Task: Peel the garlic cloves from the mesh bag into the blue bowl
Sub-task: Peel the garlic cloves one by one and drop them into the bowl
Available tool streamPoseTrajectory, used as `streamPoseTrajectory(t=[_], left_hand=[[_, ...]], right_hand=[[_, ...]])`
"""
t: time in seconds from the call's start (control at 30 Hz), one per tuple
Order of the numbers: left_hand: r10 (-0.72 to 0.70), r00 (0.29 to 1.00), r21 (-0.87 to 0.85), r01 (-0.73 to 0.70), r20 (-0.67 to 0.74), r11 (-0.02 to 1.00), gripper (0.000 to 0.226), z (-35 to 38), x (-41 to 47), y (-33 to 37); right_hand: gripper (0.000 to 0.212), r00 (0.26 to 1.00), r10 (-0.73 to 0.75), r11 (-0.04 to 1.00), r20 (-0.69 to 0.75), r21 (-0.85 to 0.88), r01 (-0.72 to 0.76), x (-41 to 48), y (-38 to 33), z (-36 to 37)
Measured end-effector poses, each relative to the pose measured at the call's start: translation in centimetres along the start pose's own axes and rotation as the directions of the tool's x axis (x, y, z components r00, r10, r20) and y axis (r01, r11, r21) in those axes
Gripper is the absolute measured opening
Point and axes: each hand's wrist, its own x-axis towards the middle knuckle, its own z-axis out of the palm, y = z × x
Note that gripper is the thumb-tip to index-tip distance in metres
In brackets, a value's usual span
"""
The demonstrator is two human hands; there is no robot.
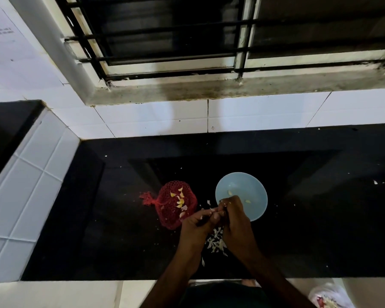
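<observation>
The red mesh bag lies slumped on the black countertop, left of the hands. Several unpeeled cloves rest on top of it, within easy reach of the left hand. The left hand is held just above the counter with the wrist bent inward. Its fingers are curled and pinch something small against the right hand's fingertips. The fingers hide it, but it is presumably a garlic clove being stripped. Below the two hands, a heap of papery skins lies where the peel falls. The right hand meets the left from the other side, knuckles up and fingers bunched in a pinch. It works at the near rim of the blue bowl, so a finished clove needs only a short drop. A few peeled cloves already lie inside.
</observation>
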Motion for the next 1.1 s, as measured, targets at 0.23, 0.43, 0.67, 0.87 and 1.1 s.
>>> streamPoseTrajectory(t=[0.23, 0.43, 0.67, 0.87, 1.1], left_hand=[[-0.101, 0.995, -0.049, 0.101, -0.001, 0.994, 0.025, 0.6, 0.2, -0.4], [-0.214, 0.972, -0.163, 0.227, 0.092, 0.96, 0.029, 0.4, 0.1, -0.5], [-0.139, 0.987, 0.012, 0.139, 0.081, 0.99, 0.023, 0.0, 0.4, -0.5], [-0.123, 0.992, 0.084, 0.12, 0.03, 0.989, 0.016, 0.3, 0.4, -0.9], [-0.051, 0.998, 0.108, 0.053, -0.025, 0.993, 0.011, -0.5, 0.4, -0.4]], right_hand=[[0.014, 0.999, -0.033, 0.998, -0.012, -0.046, 0.032, -0.2, -0.2, 0.4], [0.022, 0.962, -0.246, 0.922, 0.119, -0.278, 0.27, 0.5, 0.4, -1.0], [0.021, 0.974, -0.225, 0.918, 0.018, -0.331, 0.218, 0.9, 0.7, -0.6], [0.024, 0.996, -0.06, 0.976, -0.059, -0.214, 0.046, 0.4, 0.1, 0.4], [0.017, 0.997, -0.063, 0.998, -0.035, -0.01, 0.063, -0.1, 0.1, 0.4]])
